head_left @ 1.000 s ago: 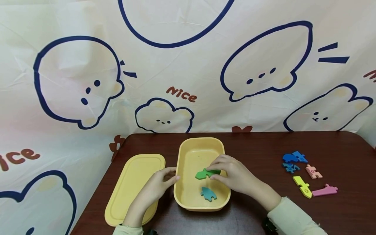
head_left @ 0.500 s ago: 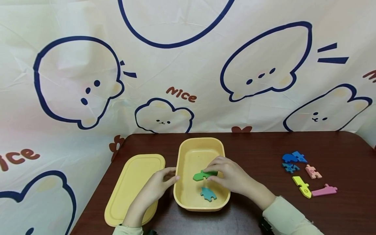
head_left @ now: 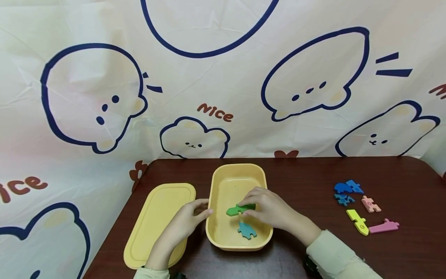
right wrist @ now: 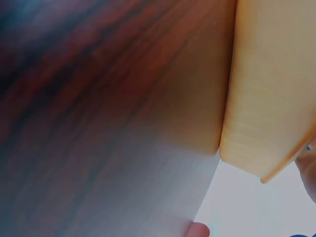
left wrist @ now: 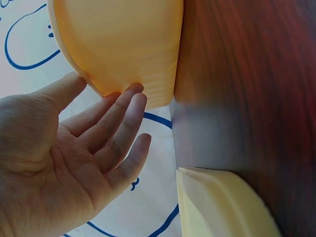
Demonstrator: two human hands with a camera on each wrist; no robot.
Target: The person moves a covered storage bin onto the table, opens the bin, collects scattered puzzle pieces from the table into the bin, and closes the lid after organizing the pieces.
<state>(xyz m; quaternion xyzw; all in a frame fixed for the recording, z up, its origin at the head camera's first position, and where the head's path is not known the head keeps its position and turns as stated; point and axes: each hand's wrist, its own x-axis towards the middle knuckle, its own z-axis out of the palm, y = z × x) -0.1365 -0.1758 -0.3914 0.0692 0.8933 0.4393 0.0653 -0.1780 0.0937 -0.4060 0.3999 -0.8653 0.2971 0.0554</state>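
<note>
A light-orange plastic box (head_left: 237,186) stands on the dark wooden table. Inside it, my right hand (head_left: 267,207) pinches a green puzzle piece (head_left: 232,211) between thumb and fingers, low over the box floor. A teal puzzle piece (head_left: 247,230) lies just in front of the green one. My left hand (head_left: 188,219) is at the box's left side; in the left wrist view its relaxed fingertips are right at the box wall (left wrist: 118,44). The right wrist view mostly has the table and the box's outer wall (right wrist: 271,89); the green piece is hidden there.
A yellow lid (head_left: 162,217) lies left of the box, partly under my left forearm. At the right are blue puzzle pieces (head_left: 343,188), a pale pink piece (head_left: 371,204), a yellow piece (head_left: 357,222) and a magenta piece (head_left: 384,226). A printed cloth (head_left: 244,77) hangs behind the table.
My right hand has shifted slightly left and toward me with the green puzzle piece, bringing it closer to the teal one. My left hand has stayed put.
</note>
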